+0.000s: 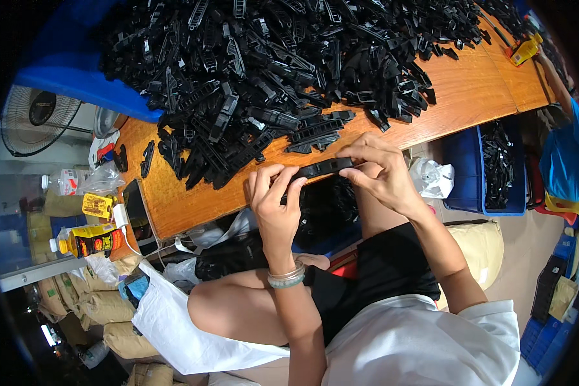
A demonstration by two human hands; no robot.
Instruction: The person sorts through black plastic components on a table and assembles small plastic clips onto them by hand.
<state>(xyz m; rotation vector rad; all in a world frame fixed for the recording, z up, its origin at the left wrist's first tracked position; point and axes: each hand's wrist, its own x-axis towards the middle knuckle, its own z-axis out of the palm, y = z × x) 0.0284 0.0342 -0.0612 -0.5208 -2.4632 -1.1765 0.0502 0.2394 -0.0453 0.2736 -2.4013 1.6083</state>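
A long black plastic part [320, 168] is stretched between my two hands at the table's front edge. My left hand [275, 198] pinches its left end between thumb and fingers, and a beaded bracelet circles that wrist. My right hand [381, 168] grips the other end with thumb below and fingers above. Just beyond lies a large heap of similar black plastic parts [257, 83], some with ladder-like slots. The exact kind of part cannot be made out.
The wooden table [180, 209] runs across in front of me. A blue bin [460, 174] with black parts stands at right, near a co-worker's blue sleeve [563, 154]. At left are a fan [42, 109] and a yellow-labelled bottle [93, 240]. Tan sacks [112, 307] lie lower left.
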